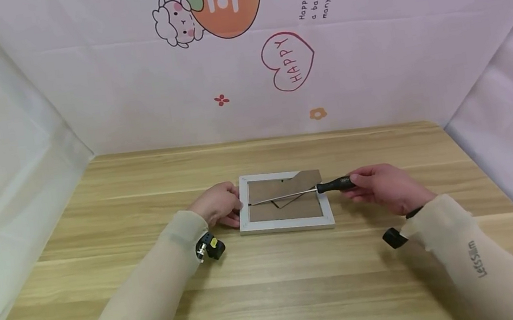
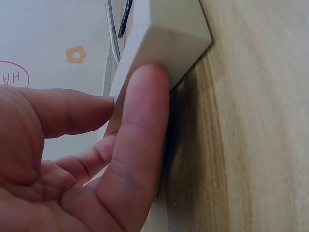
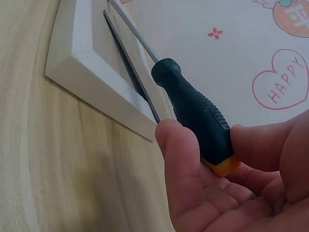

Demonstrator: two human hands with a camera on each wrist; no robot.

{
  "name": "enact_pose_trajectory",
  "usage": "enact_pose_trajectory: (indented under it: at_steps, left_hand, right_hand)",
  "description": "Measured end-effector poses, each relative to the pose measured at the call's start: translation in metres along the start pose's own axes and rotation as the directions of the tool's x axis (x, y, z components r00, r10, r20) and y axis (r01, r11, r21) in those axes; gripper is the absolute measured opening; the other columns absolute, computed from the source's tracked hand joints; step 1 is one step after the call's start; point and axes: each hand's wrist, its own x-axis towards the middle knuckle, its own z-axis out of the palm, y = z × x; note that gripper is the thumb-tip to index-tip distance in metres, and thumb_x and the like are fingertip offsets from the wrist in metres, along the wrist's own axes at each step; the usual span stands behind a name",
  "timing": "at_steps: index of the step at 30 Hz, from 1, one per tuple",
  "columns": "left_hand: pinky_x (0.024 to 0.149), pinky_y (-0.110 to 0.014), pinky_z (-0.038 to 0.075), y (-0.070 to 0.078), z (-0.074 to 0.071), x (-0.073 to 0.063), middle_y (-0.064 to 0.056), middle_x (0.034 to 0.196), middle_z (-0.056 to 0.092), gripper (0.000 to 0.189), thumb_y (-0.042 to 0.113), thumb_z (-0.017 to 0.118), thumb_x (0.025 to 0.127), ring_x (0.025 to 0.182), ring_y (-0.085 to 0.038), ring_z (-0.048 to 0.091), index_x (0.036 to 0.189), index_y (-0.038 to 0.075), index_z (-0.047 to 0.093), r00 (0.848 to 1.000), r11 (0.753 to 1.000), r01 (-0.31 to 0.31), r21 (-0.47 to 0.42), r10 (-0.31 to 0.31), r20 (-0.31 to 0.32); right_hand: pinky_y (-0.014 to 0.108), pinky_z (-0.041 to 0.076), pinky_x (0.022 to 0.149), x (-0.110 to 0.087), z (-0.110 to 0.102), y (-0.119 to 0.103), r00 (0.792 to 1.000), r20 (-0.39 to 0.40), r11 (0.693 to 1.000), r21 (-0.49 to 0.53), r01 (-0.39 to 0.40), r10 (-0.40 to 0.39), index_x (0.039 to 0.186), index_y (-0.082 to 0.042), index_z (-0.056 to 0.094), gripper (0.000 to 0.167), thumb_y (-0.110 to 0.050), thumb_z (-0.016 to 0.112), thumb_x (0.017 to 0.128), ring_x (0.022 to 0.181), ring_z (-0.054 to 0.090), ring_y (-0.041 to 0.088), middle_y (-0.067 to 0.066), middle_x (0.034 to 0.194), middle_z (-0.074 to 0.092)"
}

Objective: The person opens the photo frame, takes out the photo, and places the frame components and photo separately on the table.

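A white picture frame [image 1: 287, 225] lies on the table with its brown backing board [image 1: 299, 210] facing up. My left hand [image 1: 218, 204] holds the frame's left edge; in the left wrist view the thumb meets the rim and a finger [image 2: 145, 106] lies along the side wall. My right hand [image 1: 385, 185] grips a screwdriver [image 1: 336, 185] by its black handle, which has an orange end. The metal shaft stretches left across the backing, its tip near the frame's left inner edge. A stand flap [image 1: 306, 181] rises partly off the backing beneath the shaft.
The wooden table [image 1: 275, 294] runs around the frame on every side. A white printed cloth [image 1: 140, 100] hangs behind it, with more white cloth at left and right. Small black cameras [image 1: 213, 246] are strapped at both wrists.
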Motion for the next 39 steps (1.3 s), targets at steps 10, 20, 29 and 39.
enact_pose_trajectory:
  at_steps: [10, 20, 29, 39]
  left_hand:
    - [0.059, -0.033, 0.059, 0.000, -0.002, 0.001, -0.021, 0.098, 0.057, 0.015, -0.004, 0.056, 0.094, 0.069, -0.025, 0.059, 0.107, 0.001, 0.052, 1.000, 1.000, -0.001, 0.007, 0.001, -0.004]
    - [0.059, -0.033, 0.059, 0.002, -0.003, 0.000, -0.021, 0.098, 0.057, 0.014, -0.004, 0.055, 0.094, 0.069, -0.025, 0.059, 0.107, 0.002, 0.052, 1.000, 1.000, 0.004, 0.014, -0.004, 0.001]
    - [0.059, -0.033, 0.059, 0.003, -0.003, -0.001, -0.021, 0.097, 0.058, 0.013, -0.003, 0.055, 0.095, 0.068, -0.025, 0.059, 0.107, 0.003, 0.052, 1.000, 0.999, 0.001, 0.037, -0.001, -0.002]
    - [0.060, -0.034, 0.059, 0.003, 0.001, 0.001, -0.020, 0.100, 0.057, 0.014, -0.003, 0.053, 0.096, 0.073, -0.027, 0.061, 0.109, 0.002, 0.052, 1.000, 0.999, 0.002, 0.055, -0.002, 0.002]
  right_hand:
    - [0.034, 0.057, 0.083, -0.001, 0.003, -0.009, 0.998, 0.003, 0.989, -0.135, 0.064, -0.064, 0.135, 0.012, 0.048, 0.041, -0.019, 0.047, 0.107, 0.103, 0.066, 0.030, 0.027, 0.116, 0.064]
    - [0.037, 0.056, 0.084, -0.012, 0.025, -0.048, 0.959, -0.063, 0.919, -0.309, 0.245, -0.277, 0.120, -0.002, 0.064, 0.041, -0.038, 0.052, 0.104, 0.098, 0.067, 0.030, 0.019, 0.106, 0.068]
    - [0.040, 0.051, 0.075, -0.015, 0.061, -0.096, 0.907, -0.153, 0.825, -0.494, 0.274, -0.393, 0.105, -0.014, 0.070, 0.043, -0.052, 0.051, 0.101, 0.084, 0.065, 0.022, 0.006, 0.092, 0.070]
    - [0.038, 0.044, 0.064, -0.005, 0.110, -0.137, 0.805, -0.122, 0.652, -0.662, 0.370, -0.581, 0.094, -0.012, 0.067, 0.037, -0.043, 0.049, 0.104, 0.073, 0.054, 0.023, 0.006, 0.080, 0.063]
